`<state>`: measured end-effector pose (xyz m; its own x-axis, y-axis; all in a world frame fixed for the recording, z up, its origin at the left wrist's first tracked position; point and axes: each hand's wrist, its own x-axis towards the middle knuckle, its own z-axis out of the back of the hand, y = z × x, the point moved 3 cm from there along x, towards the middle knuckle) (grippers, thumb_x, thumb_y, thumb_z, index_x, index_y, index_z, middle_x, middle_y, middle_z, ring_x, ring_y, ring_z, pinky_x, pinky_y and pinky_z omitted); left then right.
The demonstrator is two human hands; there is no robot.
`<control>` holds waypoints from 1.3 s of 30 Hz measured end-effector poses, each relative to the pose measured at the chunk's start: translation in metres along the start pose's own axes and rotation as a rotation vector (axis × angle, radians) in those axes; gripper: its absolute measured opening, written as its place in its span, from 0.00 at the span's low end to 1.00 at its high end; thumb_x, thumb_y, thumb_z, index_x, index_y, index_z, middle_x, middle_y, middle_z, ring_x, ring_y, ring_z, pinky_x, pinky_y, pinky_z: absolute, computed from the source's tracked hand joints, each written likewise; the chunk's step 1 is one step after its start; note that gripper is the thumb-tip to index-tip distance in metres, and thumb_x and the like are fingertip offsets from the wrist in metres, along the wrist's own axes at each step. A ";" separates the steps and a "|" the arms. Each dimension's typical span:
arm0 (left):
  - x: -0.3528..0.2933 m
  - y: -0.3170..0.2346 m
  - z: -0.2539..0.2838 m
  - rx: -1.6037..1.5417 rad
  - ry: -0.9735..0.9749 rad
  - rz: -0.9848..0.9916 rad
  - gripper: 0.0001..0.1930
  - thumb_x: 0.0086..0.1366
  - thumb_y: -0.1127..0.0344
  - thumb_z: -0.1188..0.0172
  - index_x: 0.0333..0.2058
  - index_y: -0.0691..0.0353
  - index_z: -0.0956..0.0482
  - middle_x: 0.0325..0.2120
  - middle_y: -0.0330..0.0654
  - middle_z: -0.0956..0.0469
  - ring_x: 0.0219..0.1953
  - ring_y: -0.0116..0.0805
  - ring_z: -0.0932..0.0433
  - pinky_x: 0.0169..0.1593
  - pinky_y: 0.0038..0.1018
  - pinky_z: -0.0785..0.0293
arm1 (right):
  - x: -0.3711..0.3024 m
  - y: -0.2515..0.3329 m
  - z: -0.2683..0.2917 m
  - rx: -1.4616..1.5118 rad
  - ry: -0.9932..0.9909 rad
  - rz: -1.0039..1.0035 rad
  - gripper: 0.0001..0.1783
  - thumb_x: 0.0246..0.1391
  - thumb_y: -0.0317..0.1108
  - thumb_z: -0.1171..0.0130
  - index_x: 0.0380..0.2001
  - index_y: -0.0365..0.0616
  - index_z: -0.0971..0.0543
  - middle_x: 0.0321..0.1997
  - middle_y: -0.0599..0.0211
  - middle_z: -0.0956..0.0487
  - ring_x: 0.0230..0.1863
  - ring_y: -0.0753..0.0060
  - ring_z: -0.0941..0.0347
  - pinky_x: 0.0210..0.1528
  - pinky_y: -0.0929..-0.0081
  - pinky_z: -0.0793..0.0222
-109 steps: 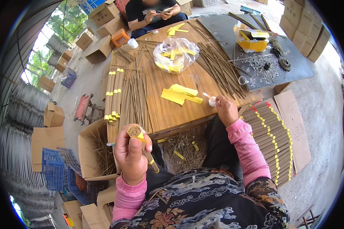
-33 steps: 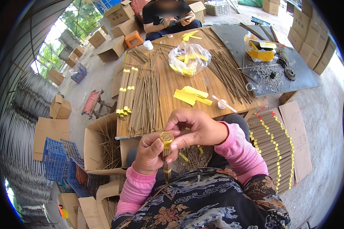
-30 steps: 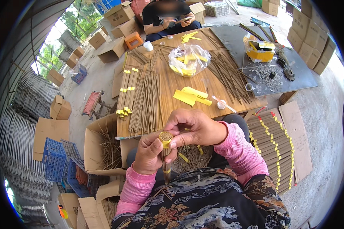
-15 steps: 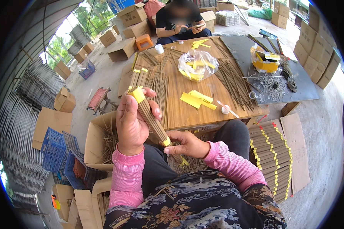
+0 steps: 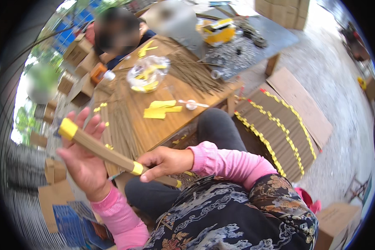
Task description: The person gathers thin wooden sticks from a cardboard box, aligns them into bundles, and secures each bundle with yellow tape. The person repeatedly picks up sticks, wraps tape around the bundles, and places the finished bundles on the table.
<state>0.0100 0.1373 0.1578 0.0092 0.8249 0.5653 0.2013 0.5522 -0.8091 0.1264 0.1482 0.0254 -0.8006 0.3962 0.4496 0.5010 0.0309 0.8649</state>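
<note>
Brown stick bundle [image 5: 104, 150], 1, wears 3 yellow bands [image 5: 68, 128]; right hand [image 5: 166, 161] grips it; left hand [image 5: 84, 164] splayed.

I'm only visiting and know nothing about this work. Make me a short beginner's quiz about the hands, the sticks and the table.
1. Which hand grips the stick bundle?
2. True or false: the clear plastic bag rests on the wooden table.
3. What colour are the bands around that bundle?
a) blue
b) yellow
c) green

Key:
1. The right hand; the left hand is open, fingers spread.
2. True.
3. b
</note>
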 end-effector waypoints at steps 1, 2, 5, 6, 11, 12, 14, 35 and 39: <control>-0.002 -0.003 -0.006 0.078 -0.005 0.036 0.37 0.62 0.42 0.59 0.58 0.67 0.52 0.53 0.59 0.41 0.50 0.46 0.32 0.52 0.36 0.32 | -0.006 0.015 0.004 -0.043 0.066 -0.021 0.14 0.52 0.36 0.43 0.38 0.37 0.28 0.28 0.76 0.27 0.31 0.88 0.36 0.35 0.85 0.37; 0.000 0.003 -0.008 0.083 0.018 0.085 0.37 0.63 0.44 0.59 0.59 0.66 0.55 0.52 0.59 0.40 0.50 0.45 0.32 0.52 0.36 0.33 | -0.016 0.023 0.010 0.077 0.030 0.004 0.13 0.53 0.35 0.44 0.37 0.38 0.28 0.27 0.77 0.27 0.30 0.88 0.35 0.34 0.85 0.37; -0.004 0.034 -0.006 0.120 -0.025 0.262 0.32 0.65 0.55 0.55 0.59 0.66 0.57 0.48 0.57 0.36 0.44 0.40 0.27 0.46 0.30 0.28 | -0.064 0.068 0.050 0.120 -0.212 0.171 0.11 0.53 0.33 0.45 0.37 0.37 0.28 0.31 0.71 0.24 0.32 0.83 0.30 0.37 0.82 0.34; -0.005 0.048 -0.003 0.140 0.003 0.333 0.31 0.65 0.58 0.54 0.59 0.66 0.56 0.47 0.56 0.35 0.42 0.39 0.26 0.44 0.29 0.27 | -0.095 0.084 0.066 0.097 -0.359 0.189 0.11 0.53 0.33 0.46 0.37 0.37 0.28 0.32 0.68 0.24 0.32 0.81 0.28 0.38 0.81 0.33; -0.026 0.095 0.011 0.142 -0.116 0.607 0.27 0.64 0.65 0.54 0.58 0.67 0.51 0.42 0.54 0.31 0.36 0.35 0.24 0.39 0.26 0.25 | -0.263 0.080 0.147 -0.087 -1.187 0.194 0.13 0.53 0.38 0.45 0.37 0.40 0.27 0.30 0.66 0.23 0.33 0.77 0.27 0.39 0.77 0.32; -0.029 0.105 0.015 0.146 -0.128 0.642 0.26 0.64 0.65 0.54 0.57 0.68 0.51 0.41 0.53 0.30 0.35 0.34 0.24 0.39 0.25 0.25 | -0.303 0.068 0.155 -0.117 -1.393 0.105 0.13 0.53 0.38 0.45 0.36 0.41 0.27 0.29 0.67 0.23 0.31 0.79 0.27 0.38 0.78 0.32; -0.031 0.123 0.021 0.168 -0.139 0.701 0.25 0.64 0.66 0.54 0.57 0.67 0.49 0.41 0.53 0.30 0.35 0.34 0.24 0.38 0.25 0.25 | -0.387 0.029 0.164 -0.093 -1.747 -0.059 0.13 0.52 0.40 0.44 0.34 0.42 0.27 0.27 0.70 0.24 0.28 0.81 0.29 0.34 0.81 0.33; -0.033 0.172 0.011 0.346 -0.184 0.873 0.23 0.63 0.66 0.52 0.55 0.66 0.44 0.39 0.50 0.28 0.34 0.34 0.24 0.37 0.25 0.24 | -0.579 -0.090 0.190 -0.437 -2.286 -1.242 0.32 0.42 0.50 0.39 0.43 0.34 0.29 0.43 0.48 0.26 0.48 0.56 0.29 0.50 0.68 0.36; -0.040 0.172 0.024 0.336 -0.182 0.885 0.22 0.64 0.66 0.53 0.55 0.66 0.44 0.39 0.50 0.27 0.35 0.34 0.23 0.38 0.26 0.23 | -0.571 -0.084 0.192 -0.423 -2.280 -1.247 0.28 0.43 0.45 0.39 0.44 0.38 0.31 0.47 0.50 0.28 0.49 0.54 0.31 0.51 0.66 0.37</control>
<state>0.0209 0.2026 -0.0079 -0.1349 0.9497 -0.2826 -0.0972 -0.2965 -0.9501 0.6045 0.0962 -0.3464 0.8610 0.1916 -0.4712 0.1000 0.8445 0.5261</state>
